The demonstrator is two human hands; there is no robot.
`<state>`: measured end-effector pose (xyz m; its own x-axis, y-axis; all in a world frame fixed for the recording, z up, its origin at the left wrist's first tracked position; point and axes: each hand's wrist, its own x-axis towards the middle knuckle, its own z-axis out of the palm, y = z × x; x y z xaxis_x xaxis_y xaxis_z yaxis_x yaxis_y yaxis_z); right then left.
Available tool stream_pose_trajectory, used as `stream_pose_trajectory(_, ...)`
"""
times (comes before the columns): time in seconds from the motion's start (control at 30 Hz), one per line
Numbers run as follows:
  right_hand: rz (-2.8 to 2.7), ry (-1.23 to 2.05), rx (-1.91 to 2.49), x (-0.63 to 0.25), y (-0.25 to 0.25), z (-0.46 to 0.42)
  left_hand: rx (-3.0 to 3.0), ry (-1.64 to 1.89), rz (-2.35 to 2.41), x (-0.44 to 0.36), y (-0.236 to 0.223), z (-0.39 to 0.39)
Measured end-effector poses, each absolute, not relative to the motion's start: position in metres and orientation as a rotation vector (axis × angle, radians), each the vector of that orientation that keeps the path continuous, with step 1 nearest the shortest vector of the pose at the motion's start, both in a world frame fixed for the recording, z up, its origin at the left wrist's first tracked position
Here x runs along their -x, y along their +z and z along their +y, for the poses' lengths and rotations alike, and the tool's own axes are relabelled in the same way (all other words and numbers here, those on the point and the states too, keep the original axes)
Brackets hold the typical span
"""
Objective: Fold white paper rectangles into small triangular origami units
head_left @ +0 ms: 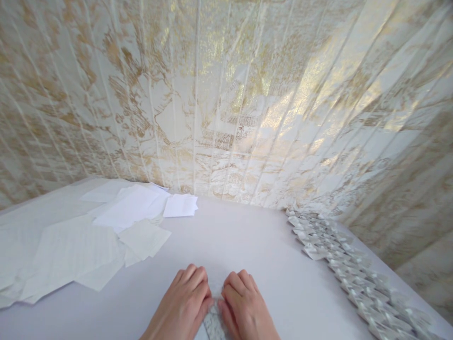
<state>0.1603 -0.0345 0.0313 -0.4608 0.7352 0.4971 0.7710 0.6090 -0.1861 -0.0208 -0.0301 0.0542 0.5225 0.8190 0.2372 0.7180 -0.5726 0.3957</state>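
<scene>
My left hand (184,304) and my right hand (244,307) lie side by side at the bottom middle of the white table (247,245). Both have their fingers curled and pressed together on a small folded piece of printed paper (214,323) that shows between them. Most of that paper is hidden under the hands. The fingertips of both hands point toward the wall.
Loose white paper sheets (106,226) are scattered over the table's left side. A row of several small folded paper pieces (339,259) runs along the right edge. A wall with cream and gold wallpaper (226,94) rises directly behind the table.
</scene>
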Motion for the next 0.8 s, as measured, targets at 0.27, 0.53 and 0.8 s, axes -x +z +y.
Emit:
stream_pose_trajectory(0.27,-2.323,0.11,1.302,-0.165,0.027,-0.039,-2.531,0.608,1.33,0.016,0.045,-0.032)
stream_pose_trajectory(0.53,-2.237,0.443,1.365,-0.17,0.03,-0.037,-2.556,0.57,1.352,0.015,0.038,-0.028)
stream_pose_trajectory(0.8,-2.169,0.467,1.338,-0.167,0.034,-0.038,-2.541,0.582,1.391,0.013,0.044,-0.029)
